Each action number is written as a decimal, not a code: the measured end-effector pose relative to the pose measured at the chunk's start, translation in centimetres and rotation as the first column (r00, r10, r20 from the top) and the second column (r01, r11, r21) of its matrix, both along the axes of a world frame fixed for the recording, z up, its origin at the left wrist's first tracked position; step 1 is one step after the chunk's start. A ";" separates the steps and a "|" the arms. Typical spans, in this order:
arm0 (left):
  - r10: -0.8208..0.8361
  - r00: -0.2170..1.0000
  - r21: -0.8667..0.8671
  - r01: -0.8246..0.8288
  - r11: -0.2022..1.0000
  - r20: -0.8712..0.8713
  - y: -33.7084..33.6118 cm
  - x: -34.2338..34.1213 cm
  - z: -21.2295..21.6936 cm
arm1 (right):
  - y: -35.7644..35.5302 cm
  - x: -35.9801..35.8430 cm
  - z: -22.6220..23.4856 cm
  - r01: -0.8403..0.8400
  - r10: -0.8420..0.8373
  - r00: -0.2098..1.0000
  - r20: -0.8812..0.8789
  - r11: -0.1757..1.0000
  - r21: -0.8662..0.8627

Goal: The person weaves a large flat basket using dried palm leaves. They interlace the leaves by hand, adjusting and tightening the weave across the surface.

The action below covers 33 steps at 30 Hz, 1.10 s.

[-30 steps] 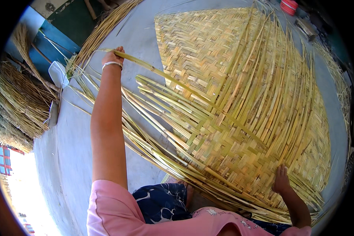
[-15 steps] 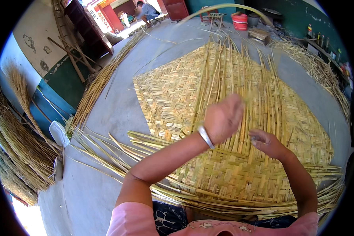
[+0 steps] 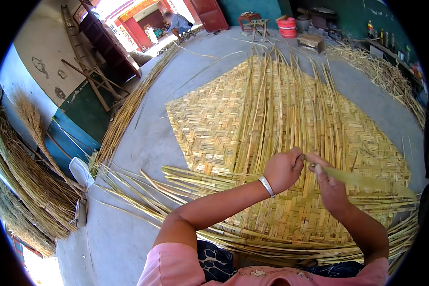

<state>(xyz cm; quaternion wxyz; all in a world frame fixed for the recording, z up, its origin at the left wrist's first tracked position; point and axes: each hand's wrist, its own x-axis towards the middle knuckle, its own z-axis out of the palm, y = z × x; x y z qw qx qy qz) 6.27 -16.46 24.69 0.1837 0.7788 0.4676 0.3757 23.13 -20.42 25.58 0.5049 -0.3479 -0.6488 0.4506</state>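
Observation:
Over the woven mat (image 3: pixel 202 126), my two hands meet above its near half. My left hand (image 3: pixel 283 170), with a silver bangle on the wrist, is closed in a pinch at the end of a pale green reed strip (image 3: pixel 357 178). My right hand (image 3: pixel 330 187) is closed round the same strip close by, thumb up. From there the strip runs off to the right, smeared by motion. Beneath the hands, long loose reed strips (image 3: pixel 267 114) stretch away from me across the herringbone weave. More crosswise strips (image 3: pixel 202 177) stick out at the mat's left side.
A reed bundle (image 3: pixel 124 121) lies on the grey floor at left, near a white dustpan (image 3: pixel 82 172) and a straw broom (image 3: pixel 33 112). Tall brush bundles (image 3: pixel 31 181) lean at the far left. Behind are a stool (image 3: pixel 256 26), red bucket (image 3: pixel 287 27) and crouching person (image 3: pixel 178 25).
My hands have come together, and my right hand has closed on the strip. The strip that arched across the far side now points right. My view has shifted slightly.

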 end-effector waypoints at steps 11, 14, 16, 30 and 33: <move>0.115 0.772 -0.649 0.432 0.626 0.625 -0.2 -2.6 1.5 | 0.1 -1.2 1.0 -0.083 0.086 0.996 -0.031 0.992 0.093; 0.009 0.804 -0.595 0.432 0.678 0.594 -1.1 -2.6 2.0 | 0.0 -0.8 1.0 -0.076 0.076 0.993 -0.095 0.997 0.007; -0.072 0.851 -0.561 0.404 0.723 0.520 -1.0 -2.9 1.6 | -0.1 -0.7 1.0 -0.079 0.070 0.989 -0.127 0.995 -0.062; -0.125 0.992 -0.183 0.125 0.975 0.011 -2.1 -2.4 0.5 | -0.6 -0.6 -0.1 -0.082 0.069 0.992 -0.105 0.989 -0.124; -0.100 0.990 -0.086 0.109 0.990 0.102 -2.0 -2.5 -0.2 | -1.6 -1.3 0.7 -0.086 0.083 0.994 -0.073 0.995 -0.040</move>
